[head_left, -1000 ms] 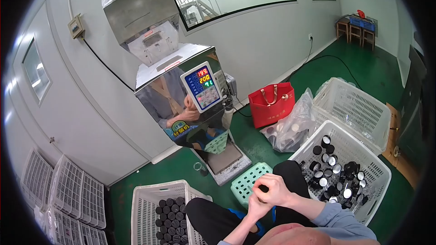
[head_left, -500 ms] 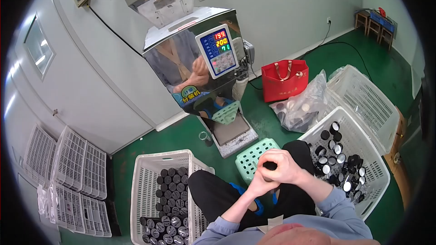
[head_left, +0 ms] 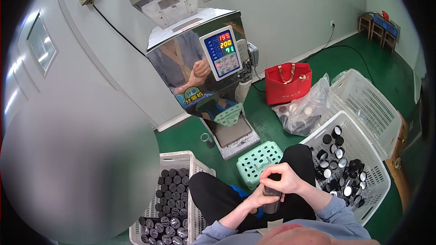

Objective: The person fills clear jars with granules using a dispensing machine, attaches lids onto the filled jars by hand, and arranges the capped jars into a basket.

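A clear jar with dark contents (head_left: 271, 206) is held over my lap, tilted, between both hands. My left hand (head_left: 258, 198) is closed around its side. Above it, my right hand (head_left: 285, 179) curls its fingers over the jar's dark top, which is mostly covered. Whether a separate lid sits there I cannot tell. A pale green plastic stool (head_left: 255, 159) stands just beyond my hands. To my right, a white crate (head_left: 380, 174) contains loose black lids (head_left: 347, 172), several with white undersides up. On my left, another white crate (head_left: 194, 208) holds rows of black-capped jars (head_left: 171, 199).
Ahead stands a metal filling machine (head_left: 181, 77) with a lit display (head_left: 221, 52) and a weighing platform (head_left: 234, 137). A small clear jar (head_left: 207, 140) is beside it on the floor. Red bag (head_left: 288, 84), plastic sack (head_left: 302, 113) and another crate (head_left: 363, 100) lie ahead right. A blurred grey round shape (head_left: 77, 168) covers the left.
My hands have lowered slightly and the jar's clear body now shows between them. My right hand's fingers have shifted over its top. A blurred round shape has appeared at left.
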`<state>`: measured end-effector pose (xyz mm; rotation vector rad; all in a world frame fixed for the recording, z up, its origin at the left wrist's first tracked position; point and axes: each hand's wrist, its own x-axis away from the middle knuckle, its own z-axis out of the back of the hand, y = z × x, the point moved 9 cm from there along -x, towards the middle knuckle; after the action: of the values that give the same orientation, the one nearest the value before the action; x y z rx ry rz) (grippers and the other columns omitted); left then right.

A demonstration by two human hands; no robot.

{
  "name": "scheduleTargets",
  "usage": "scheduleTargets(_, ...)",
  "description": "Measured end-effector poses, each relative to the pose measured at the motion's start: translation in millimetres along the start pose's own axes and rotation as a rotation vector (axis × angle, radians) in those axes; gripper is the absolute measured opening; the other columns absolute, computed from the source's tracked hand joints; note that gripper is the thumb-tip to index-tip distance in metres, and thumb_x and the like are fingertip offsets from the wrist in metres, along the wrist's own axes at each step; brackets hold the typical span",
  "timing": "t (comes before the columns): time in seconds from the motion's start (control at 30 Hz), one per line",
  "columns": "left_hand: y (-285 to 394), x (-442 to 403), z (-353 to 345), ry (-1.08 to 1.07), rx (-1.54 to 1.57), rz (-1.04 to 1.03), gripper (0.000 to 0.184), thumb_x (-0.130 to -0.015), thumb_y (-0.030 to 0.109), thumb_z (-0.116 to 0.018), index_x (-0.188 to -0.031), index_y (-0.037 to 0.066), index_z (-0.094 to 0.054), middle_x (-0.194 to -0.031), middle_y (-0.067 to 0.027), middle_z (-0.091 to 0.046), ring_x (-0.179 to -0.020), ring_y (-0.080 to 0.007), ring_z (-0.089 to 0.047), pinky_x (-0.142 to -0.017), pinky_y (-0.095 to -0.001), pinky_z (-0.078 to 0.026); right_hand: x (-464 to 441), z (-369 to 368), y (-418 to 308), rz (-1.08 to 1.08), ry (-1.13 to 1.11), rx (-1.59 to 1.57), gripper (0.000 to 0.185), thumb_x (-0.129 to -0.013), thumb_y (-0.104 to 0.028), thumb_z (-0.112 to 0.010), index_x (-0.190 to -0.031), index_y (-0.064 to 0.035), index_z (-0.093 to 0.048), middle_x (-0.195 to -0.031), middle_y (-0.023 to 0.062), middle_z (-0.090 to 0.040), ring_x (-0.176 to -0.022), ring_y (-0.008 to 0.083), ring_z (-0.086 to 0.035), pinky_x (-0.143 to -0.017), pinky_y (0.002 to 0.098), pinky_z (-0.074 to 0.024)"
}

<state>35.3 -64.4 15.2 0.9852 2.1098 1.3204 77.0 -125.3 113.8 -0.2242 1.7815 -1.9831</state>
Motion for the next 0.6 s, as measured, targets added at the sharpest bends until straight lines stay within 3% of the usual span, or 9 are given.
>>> scheduleTargets(0.13, -9, 7, 9, 0.222, -0.113, -0.024, 0.029, -0.083, 0.019, -0.077, -0.101, 0.001, -0.065, -0.092, -0.0068, -0.071, -0.084, -0.0163, -0.07, -0.078, -0.0317, -0.055, 2, 3, 11, -0.014, 0.074, 0.034, 0.009, -0.086, -0.006, -0.077, -0.088, 0.0022, -0.074, -0.086, 0.0118, -0.076, -0.081, 0.0182, -0.073, -0.076, 0.0302, -0.0576)
scheduleTargets(0.27, -12, 18, 4, 0.309, -0.15, -0.072, 0.03, -0.081, 0.015, -0.079, -0.101, -0.001, -0.064, -0.093, -0.0062, -0.071, -0.087, -0.0149, -0.069, -0.079, -0.0322, -0.055, 5, -3, -17, 0.098, 0.056, 0.128, 0.008, -0.085, -0.005, -0.077, -0.086, 0.0024, -0.073, -0.085, 0.012, -0.076, -0.08, 0.0195, -0.074, -0.074, 0.0311, -0.058)
scheduleTargets(0.3, -18, 21, 8, 0.335, -0.191, -0.073, 0.041, -0.078, 0.015, -0.081, -0.11, -0.002, -0.062, -0.104, -0.0087, -0.069, -0.098, -0.0144, -0.067, -0.085, -0.0332, -0.055, 5, -5, -20, 0.112, 0.038, 0.144, 0.007, -0.084, -0.004, -0.077, -0.086, 0.0023, -0.073, -0.085, 0.0118, -0.076, -0.08, 0.0198, -0.074, -0.074, 0.0312, -0.058)
scheduleTargets(0.43, 39, 26, -8, 0.485, -0.365, -0.38, 0.065, -0.076, 0.019, -0.084, -0.129, -0.002, -0.054, -0.119, -0.0121, -0.064, -0.112, -0.0172, -0.063, -0.096, -0.0367, -0.053, -8, -17, -36, 0.182, -0.096, 0.103, 0.005, -0.08, -0.004, -0.074, -0.079, -0.0023, -0.07, -0.083, 0.0086, -0.074, -0.078, 0.0202, -0.071, -0.074, 0.0319, -0.0557)
scheduleTargets(0.47, 54, 30, -6, 0.512, -0.452, -0.407, 0.071, -0.075, 0.02, -0.084, -0.134, -0.001, -0.052, -0.121, -0.0127, -0.063, -0.115, -0.0181, -0.061, -0.099, -0.0375, -0.051, -15, -23, -42, 0.22, -0.172, 0.113, 0.007, -0.078, -0.006, -0.075, -0.081, -0.0028, -0.07, -0.084, 0.0077, -0.073, -0.079, 0.0209, -0.07, -0.076, 0.0329, -0.0549)
scheduleTargets(0.53, 80, 45, 0, 0.586, -0.38, -0.363, 0.076, -0.074, 0.022, -0.085, -0.137, -0.003, -0.05, -0.122, -0.0132, -0.064, -0.116, -0.0202, -0.061, -0.102, -0.0377, -0.05, -27, -22, -71, 0.302, -0.225, 0.188, 0.037, -0.073, -0.007, -0.078, -0.109, -0.0013, -0.068, -0.112, 0.0143, -0.069, -0.108, 0.0286, -0.067, -0.095, 0.0365, -0.0513)
scheduleTargets(0.57, 81, 57, 17, 0.664, -0.328, -0.315, 0.078, -0.074, 0.022, -0.086, -0.138, -0.003, -0.049, -0.123, -0.0133, -0.064, -0.117, -0.0207, -0.061, -0.102, -0.0376, -0.05, -33, -15, -76, 0.272, -0.18, 0.274, 0.049, -0.071, -0.011, -0.08, -0.116, 0.0016, -0.066, -0.119, 0.0158, -0.067, -0.114, 0.0296, -0.064, -0.103, 0.0372, -0.048)
scheduleTargets(0.6, 81, 73, 33, 0.729, -0.28, -0.274, 0.08, -0.074, 0.023, -0.087, -0.139, -0.004, -0.048, -0.124, -0.0134, -0.064, -0.117, -0.0212, -0.061, -0.103, -0.0375, -0.05, -35, 1, -71, 0.32, -0.037, -0.061, 0.045, -0.081, -0.012, -0.078, -0.12, 0.0044, -0.064, -0.122, 0.0151, -0.067, -0.116, 0.0261, -0.064, -0.107, 0.0369, -0.0455)
